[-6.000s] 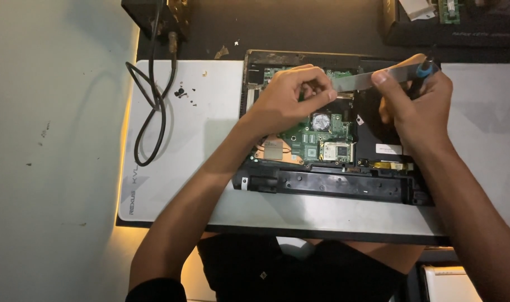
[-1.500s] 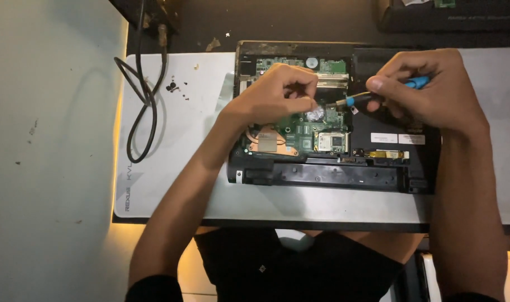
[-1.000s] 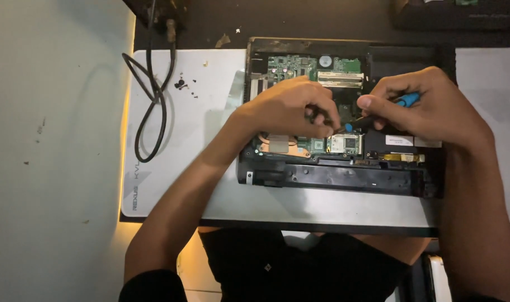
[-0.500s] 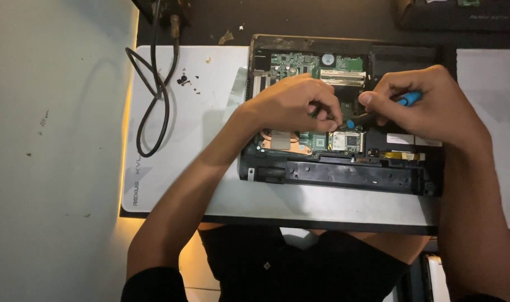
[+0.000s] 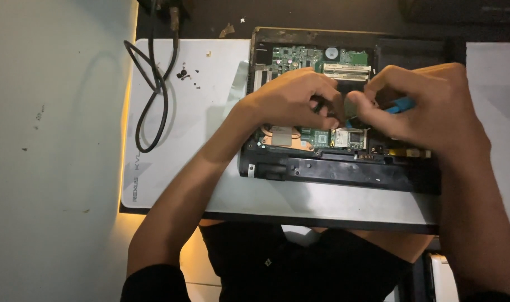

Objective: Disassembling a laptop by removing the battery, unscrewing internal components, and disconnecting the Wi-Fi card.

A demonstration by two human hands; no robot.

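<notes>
An opened black laptop base lies on a white mat, its green circuit board and copper heat pipe exposed. My right hand grips a blue-handled screwdriver whose tip points down and left at the board's middle. My left hand rests on the board beside that tip, fingers curled and pinched near it. Whether the left fingers hold anything is hidden. A small silver card shows just below both hands.
A white desk mat covers the table. A looped black cable lies on its left part, with several tiny dark screws nearby. Left of the mat is a pale surface. Dark clutter lines the far edge.
Both hands came down from the laptop's far edge onto the middle of the board. In the last half second they hardly moved.
</notes>
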